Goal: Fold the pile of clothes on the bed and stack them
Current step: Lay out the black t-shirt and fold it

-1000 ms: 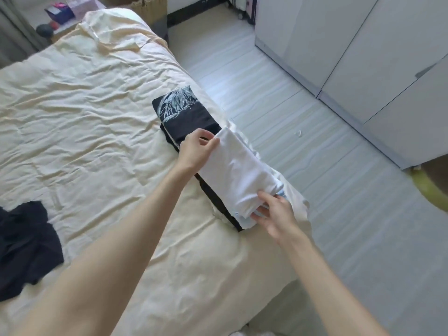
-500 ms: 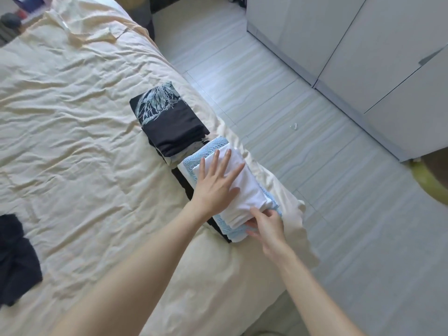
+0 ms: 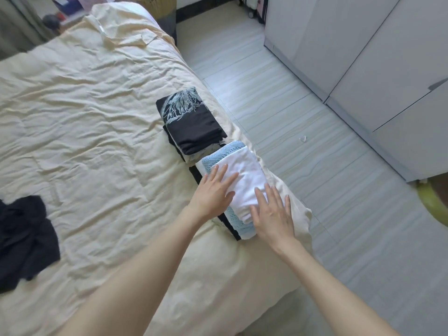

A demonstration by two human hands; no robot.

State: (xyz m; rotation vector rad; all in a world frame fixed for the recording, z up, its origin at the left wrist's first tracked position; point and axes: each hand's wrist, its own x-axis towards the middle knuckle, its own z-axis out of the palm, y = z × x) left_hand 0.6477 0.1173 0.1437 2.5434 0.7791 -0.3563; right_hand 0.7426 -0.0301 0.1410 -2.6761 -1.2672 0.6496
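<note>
Head view: the left hand (image 3: 213, 192) lies flat, fingers straight, on the folded white garment (image 3: 244, 180). The right hand (image 3: 272, 218) presses flat, fingers spread, on its near end. The garment tops a stack over a light blue garment (image 3: 218, 155) at the bed (image 3: 97, 117) edge. A folded black shirt (image 3: 191, 124) sits just beyond. An unfolded black garment (image 3: 24, 236) lies well apart, left.

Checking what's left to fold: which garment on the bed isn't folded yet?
The black garment crumpled at the bed's left edge; the others sit folded in two stacks along the right edge.
</note>
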